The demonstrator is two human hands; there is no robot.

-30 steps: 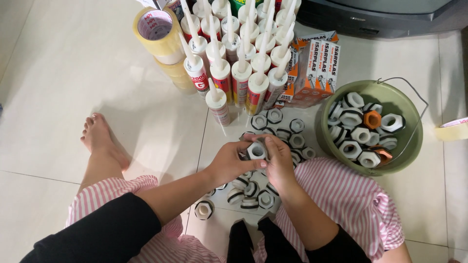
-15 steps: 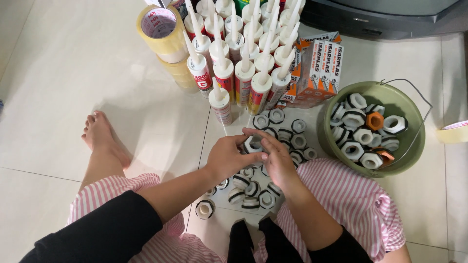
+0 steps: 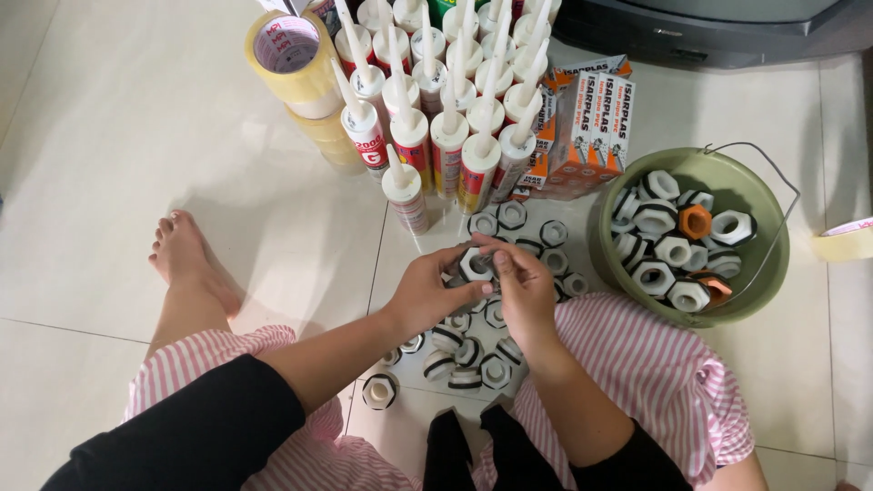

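Both hands, left hand [image 3: 427,295] and right hand [image 3: 523,291], grip one white hexagonal plastic fitting [image 3: 475,265]; finished ones lie at six o'clock, many wait in the green bucket [image 3: 618,250] at three.

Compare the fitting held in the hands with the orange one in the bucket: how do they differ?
The held fitting is white; the orange fitting is orange. The held fitting is pinched between the left hand and right hand above the floor pile; the orange fitting lies loose in the green bucket among white ones. Both look six-sided, with a round hole through the middle.
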